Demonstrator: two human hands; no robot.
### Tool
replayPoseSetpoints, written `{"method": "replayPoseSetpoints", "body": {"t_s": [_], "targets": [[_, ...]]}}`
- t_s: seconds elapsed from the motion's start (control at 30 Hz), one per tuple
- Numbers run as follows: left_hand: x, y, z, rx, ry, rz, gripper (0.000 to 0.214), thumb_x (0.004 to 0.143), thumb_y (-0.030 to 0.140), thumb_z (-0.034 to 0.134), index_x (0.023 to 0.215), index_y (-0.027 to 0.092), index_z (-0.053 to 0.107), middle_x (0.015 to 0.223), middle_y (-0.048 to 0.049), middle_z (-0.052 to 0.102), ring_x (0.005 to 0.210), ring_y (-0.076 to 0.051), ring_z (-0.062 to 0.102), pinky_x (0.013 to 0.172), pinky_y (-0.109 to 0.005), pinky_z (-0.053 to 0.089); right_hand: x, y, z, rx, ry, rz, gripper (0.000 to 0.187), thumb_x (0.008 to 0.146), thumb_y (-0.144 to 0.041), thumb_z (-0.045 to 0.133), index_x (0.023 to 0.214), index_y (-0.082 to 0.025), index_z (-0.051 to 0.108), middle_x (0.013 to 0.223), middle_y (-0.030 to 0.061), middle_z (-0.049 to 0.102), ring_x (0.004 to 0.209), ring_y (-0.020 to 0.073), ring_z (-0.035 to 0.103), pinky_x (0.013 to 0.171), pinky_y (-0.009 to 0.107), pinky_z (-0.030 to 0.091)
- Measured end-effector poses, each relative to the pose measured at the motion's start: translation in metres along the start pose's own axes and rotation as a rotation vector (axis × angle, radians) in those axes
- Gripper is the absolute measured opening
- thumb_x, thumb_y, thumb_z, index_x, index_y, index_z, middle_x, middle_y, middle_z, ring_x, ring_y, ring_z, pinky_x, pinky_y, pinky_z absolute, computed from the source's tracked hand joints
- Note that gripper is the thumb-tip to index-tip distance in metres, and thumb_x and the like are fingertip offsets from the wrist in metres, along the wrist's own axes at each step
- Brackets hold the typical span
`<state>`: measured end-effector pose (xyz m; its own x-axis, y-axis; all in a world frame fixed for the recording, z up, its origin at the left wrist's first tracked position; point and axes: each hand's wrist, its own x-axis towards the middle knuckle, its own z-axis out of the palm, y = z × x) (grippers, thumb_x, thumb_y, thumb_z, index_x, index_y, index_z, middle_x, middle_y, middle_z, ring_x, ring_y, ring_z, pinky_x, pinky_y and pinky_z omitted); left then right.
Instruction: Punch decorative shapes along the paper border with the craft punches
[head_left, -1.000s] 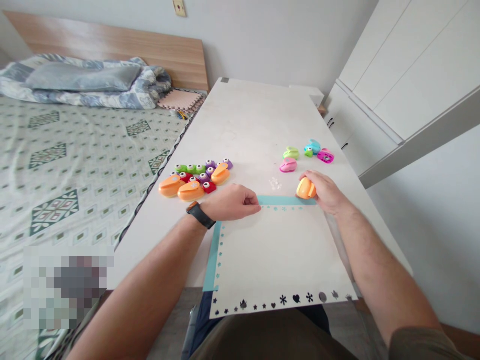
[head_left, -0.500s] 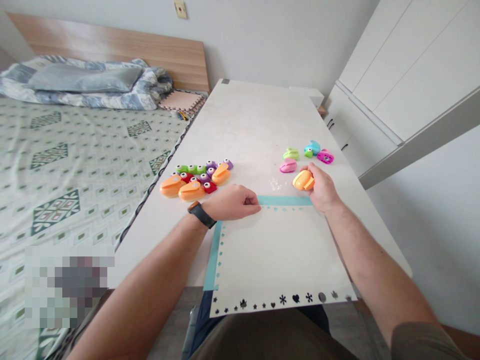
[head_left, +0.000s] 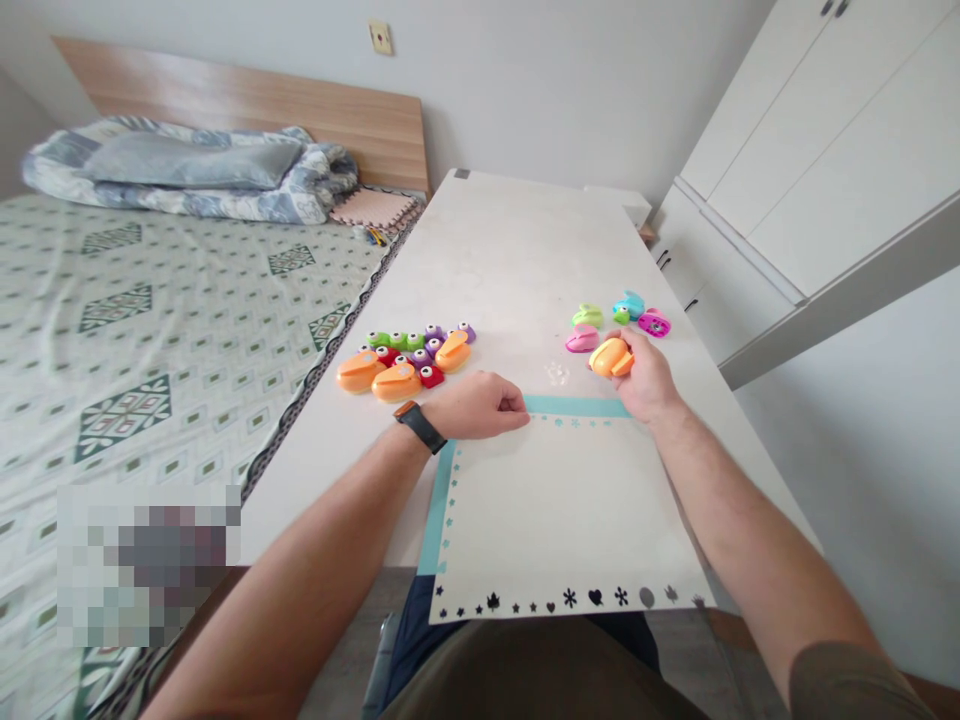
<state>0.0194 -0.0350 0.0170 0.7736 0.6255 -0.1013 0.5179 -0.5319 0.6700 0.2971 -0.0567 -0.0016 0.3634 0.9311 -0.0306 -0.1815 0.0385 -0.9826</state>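
Observation:
A white sheet of paper [head_left: 562, 510] hangs partly over the table's near edge. Small shapes are punched along its left, top and bottom edges: stars, hearts, leaves, flowers. Light blue paper [head_left: 577, 406] shows beyond its top and left sides. My left hand [head_left: 487, 405], with a dark watch on the wrist, has its fingers curled together at the sheet's top left, pinching the paper there; the fingertips are partly hidden. In my right hand [head_left: 646, 380] is an orange craft punch [head_left: 610, 357], raised just past the top right of the sheet.
Several orange, green, red and purple craft punches [head_left: 396, 380] cluster on the left of the table [head_left: 510, 250]. On the right lie pink [head_left: 582, 339], green [head_left: 587, 314], blue [head_left: 628, 304] and magenta [head_left: 655, 322] punches. White paper bits [head_left: 556, 373] lie between. A bed [head_left: 202, 290] adjoins the left.
The view has shifted slightly, so the scene sits a little further right. The orange punch has turned slightly in my right hand; my left hand keeps its place on the paper.

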Motion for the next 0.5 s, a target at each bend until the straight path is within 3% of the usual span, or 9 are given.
{"method": "replayPoseSetpoints", "body": {"t_s": [0.13, 0.27, 0.37, 0.5], "targets": [[-0.001, 0.003, 0.000, 0.017, 0.003, 0.001, 0.027, 0.086, 0.040, 0.061, 0.081, 0.018, 0.077, 0.071, -0.0006, 0.071, 0.059, -0.011, 0.057, 0.057, -0.024, 0.038, -0.007, -0.013, 0.018, -0.053, -0.154, 0.053, 0.030, 0.076, -0.043, 0.074, 0.094, -0.021, 0.065, 0.092, 0.0020, 0.067, 0.084, 0.0180, 0.064, 0.064, 0.028, 0.052], [-0.003, 0.004, 0.001, 0.018, 0.018, 0.034, 0.025, 0.086, 0.037, 0.061, 0.080, 0.018, 0.077, 0.070, -0.0004, 0.071, 0.059, -0.011, 0.056, 0.058, -0.024, 0.039, -0.010, -0.017, 0.060, -0.170, -0.273, 0.102, 0.032, 0.073, -0.032, 0.078, 0.099, -0.020, 0.062, 0.086, 0.0029, 0.067, 0.080, 0.0177, 0.064, 0.066, 0.029, 0.054], [-0.003, 0.004, 0.002, 0.020, 0.040, 0.050, 0.023, 0.085, 0.035, 0.062, 0.075, 0.018, 0.074, 0.069, -0.0008, 0.071, 0.058, -0.011, 0.055, 0.057, -0.025, 0.039, -0.005, -0.010, 0.096, -0.272, -0.294, 0.080, 0.039, 0.072, -0.036, 0.082, 0.100, -0.021, 0.060, 0.088, 0.0045, 0.070, 0.079, 0.0191, 0.066, 0.064, 0.030, 0.055], [-0.005, 0.004, 0.003, 0.020, 0.050, 0.067, 0.021, 0.084, 0.031, 0.062, 0.071, 0.018, 0.071, 0.070, -0.0016, 0.071, 0.059, -0.012, 0.057, 0.058, -0.027, 0.040, 0.000, 0.004, 0.137, -0.417, -0.404, 0.095, 0.046, 0.066, -0.049, 0.089, 0.087, -0.020, 0.061, 0.076, 0.0044, 0.071, 0.071, 0.0196, 0.067, 0.059, 0.029, 0.052]]}}
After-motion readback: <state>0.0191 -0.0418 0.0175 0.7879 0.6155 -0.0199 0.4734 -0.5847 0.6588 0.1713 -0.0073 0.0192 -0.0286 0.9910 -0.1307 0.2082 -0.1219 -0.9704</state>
